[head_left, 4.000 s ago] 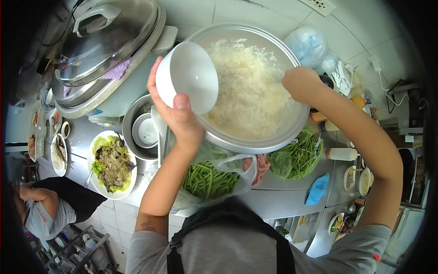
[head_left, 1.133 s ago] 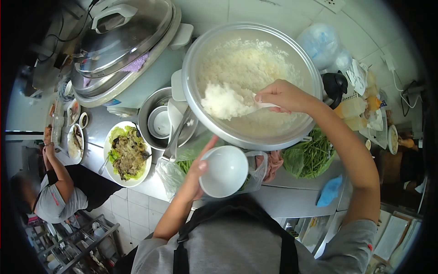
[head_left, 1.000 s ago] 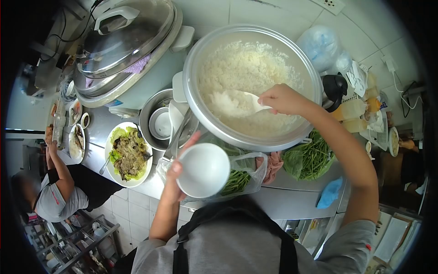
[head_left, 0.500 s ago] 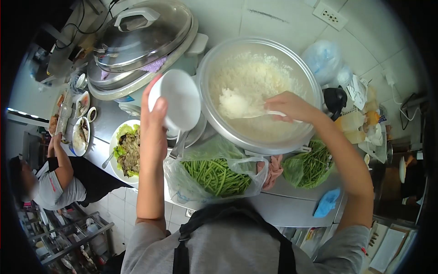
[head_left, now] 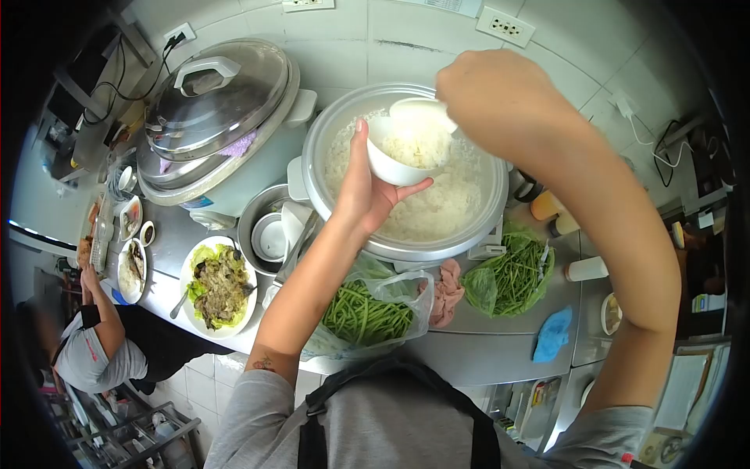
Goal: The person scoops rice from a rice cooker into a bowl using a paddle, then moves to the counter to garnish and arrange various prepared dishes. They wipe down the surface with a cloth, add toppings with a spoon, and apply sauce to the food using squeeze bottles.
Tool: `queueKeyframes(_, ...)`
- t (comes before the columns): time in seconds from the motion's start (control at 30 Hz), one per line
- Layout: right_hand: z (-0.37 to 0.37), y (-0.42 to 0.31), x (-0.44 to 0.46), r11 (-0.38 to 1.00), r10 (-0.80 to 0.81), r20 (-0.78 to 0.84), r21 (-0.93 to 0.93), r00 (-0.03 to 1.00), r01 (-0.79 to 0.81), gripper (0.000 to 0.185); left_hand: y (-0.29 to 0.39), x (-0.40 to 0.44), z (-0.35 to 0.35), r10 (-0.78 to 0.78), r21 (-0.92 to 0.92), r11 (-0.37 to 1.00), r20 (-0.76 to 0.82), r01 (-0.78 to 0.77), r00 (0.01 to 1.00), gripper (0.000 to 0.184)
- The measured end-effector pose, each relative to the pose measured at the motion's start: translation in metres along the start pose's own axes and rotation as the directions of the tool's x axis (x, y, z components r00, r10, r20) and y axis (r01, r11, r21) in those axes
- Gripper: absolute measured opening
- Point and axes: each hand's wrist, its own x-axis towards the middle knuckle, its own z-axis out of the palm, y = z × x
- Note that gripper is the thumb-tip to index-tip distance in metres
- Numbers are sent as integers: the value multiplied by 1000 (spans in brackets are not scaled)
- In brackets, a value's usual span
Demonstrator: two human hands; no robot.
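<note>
Above the big rice cooker (head_left: 314, 195), my left hand (head_left: 371, 191) holds a white bowl (head_left: 398, 172) tilted, its fingers around the base. Cooked rice (head_left: 419, 144) lies inside the bowl. My right hand (head_left: 476, 90) is closed on a white rice paddle (head_left: 422, 111), whose blade is at the bowl's upper rim, touching or just over the rice. The paddle's handle is hidden by the hand. More rice (head_left: 437, 207) fills the cooker beneath both hands.
A lidded steel cooker (head_left: 211, 98) stands at the left, near a steel pot (head_left: 251, 211) and a salad plate (head_left: 251, 313). Bagged green beans (head_left: 363, 313), a pink cloth (head_left: 447, 293), leafy greens (head_left: 512, 273) and a blue cloth (head_left: 553, 334) lie in front. A co-worker (head_left: 94, 344) is at far left.
My left hand has brought the bowl right, over the cooker. My right hand has lifted the paddle out of the cooker to the bowl, which now contains rice. The view has shifted.
</note>
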Motion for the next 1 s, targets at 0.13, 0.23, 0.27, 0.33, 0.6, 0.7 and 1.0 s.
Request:
queueKeyframes(0.13,-8,16,-12,996,-17,-17,83,1000,19,24,0,-3,-9,-88,-96,991,33,91,996,75)
queueKeyframes(0.23,-12,24,-25,946,97,-82,318,992,-66,21,1,0,-18,-148,-168,972,97,163,984,75)
queueKeyframes(0.27,-13,27,-29,892,148,-22,434,989,-124,22,1,1,-20,-161,-183,966,120,181,980,75)
queueKeyframes(0.33,-14,33,-34,736,217,114,633,969,-239,24,2,1,-19,-147,-170,971,120,166,982,76)
queueKeyframes(0.6,58,15,-37,715,113,76,687,991,-134,23,10,0,-9,-89,-32,995,86,92,992,77)
queueKeyframes(0.7,60,26,-34,566,85,159,805,984,-179,24,8,0,-10,-113,-54,992,63,117,992,79)
queueKeyframes(1.0,40,21,-37,881,-69,-83,463,994,100,27,5,-5,-14,-151,78,986,22,149,988,88)
